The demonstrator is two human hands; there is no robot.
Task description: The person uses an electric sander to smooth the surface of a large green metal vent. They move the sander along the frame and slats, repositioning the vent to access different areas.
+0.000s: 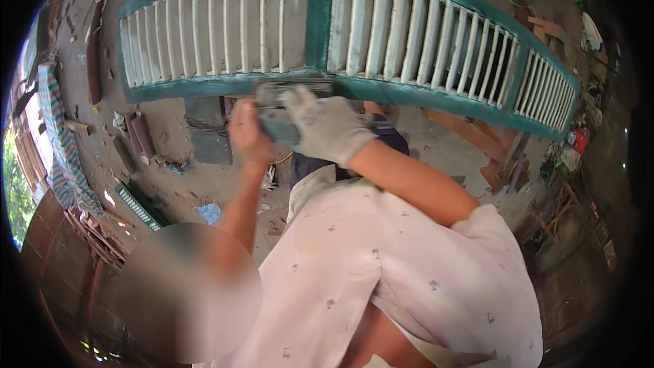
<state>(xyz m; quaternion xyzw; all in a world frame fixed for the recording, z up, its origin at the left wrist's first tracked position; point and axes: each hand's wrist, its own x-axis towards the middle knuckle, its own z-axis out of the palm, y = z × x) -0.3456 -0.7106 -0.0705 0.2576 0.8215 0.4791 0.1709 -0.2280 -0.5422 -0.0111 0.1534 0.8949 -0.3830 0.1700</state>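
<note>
Fingers of gloved right hand (330,129) curl over dark block (281,131); left hand (248,133) too blurred to tell

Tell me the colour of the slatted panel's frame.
The slatted panel's frame is dark green, showing best in the head view.

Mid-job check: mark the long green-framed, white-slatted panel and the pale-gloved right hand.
Long green-framed, white-slatted panel (318,27): head view, on its green crossbar.
Pale-gloved right hand (330,127): head view, on its back.
</note>
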